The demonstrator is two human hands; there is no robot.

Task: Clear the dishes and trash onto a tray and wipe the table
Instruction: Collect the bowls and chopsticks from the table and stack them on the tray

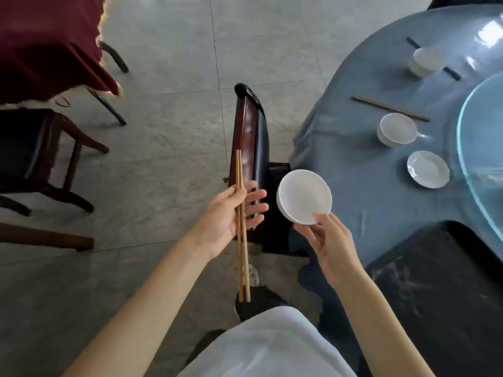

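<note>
My left hand (231, 216) holds a pair of wooden chopsticks (243, 257) under the thumb, fingers stretched out, over the floor left of the table. My right hand (326, 240) pinches the near rim of a small white dish (303, 195), held in the air beside the table edge. On the blue tablecloth (362, 186) stand a white saucer (428, 169), a white bowl (396, 129), another pair of chopsticks (392, 108) and a further white bowl (426, 62) with dark chopsticks (451, 72) beside it. A black tray (446, 281) lies on the table's near edge.
A dark wooden chair (249, 148) stands pushed against the table, right beyond my hands. A glass turntable (479, 148) covers the table's middle at the right. Another chair (40, 159) and a table with a maroon cloth (46, 42) are at the left.
</note>
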